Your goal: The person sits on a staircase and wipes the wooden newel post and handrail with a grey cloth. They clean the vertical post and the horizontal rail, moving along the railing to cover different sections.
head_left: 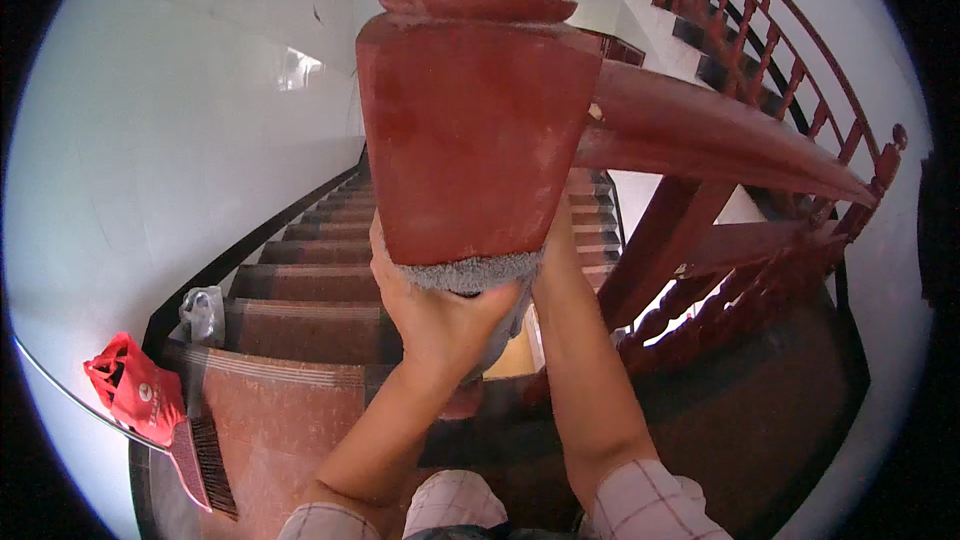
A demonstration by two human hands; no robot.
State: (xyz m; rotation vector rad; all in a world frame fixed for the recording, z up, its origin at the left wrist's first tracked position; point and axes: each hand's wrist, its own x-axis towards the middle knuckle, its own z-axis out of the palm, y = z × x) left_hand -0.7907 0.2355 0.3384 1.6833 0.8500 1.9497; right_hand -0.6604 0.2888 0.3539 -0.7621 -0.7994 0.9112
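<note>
— Stairs (320, 280) curve down behind a white wall. Where's your cloth?

— Your left hand (440, 315) presses the fuzzy grey cloth (470, 273) up under the red wooden newel post (475, 130), fingers clamped on it. Your right hand (558, 240) reaches behind the post; its fingers can't be told.

— Around it?

— A clear plastic bag (203, 313), a red bag (135, 390) and a red brush (200, 460); their contents are unclear.

A red bag (135, 390) and brush (200, 460) lie on the landing (290, 430).

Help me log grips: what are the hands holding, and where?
The left hand clutches a grey cloth bunched under the red post. The right hand is hidden behind the post.
</note>
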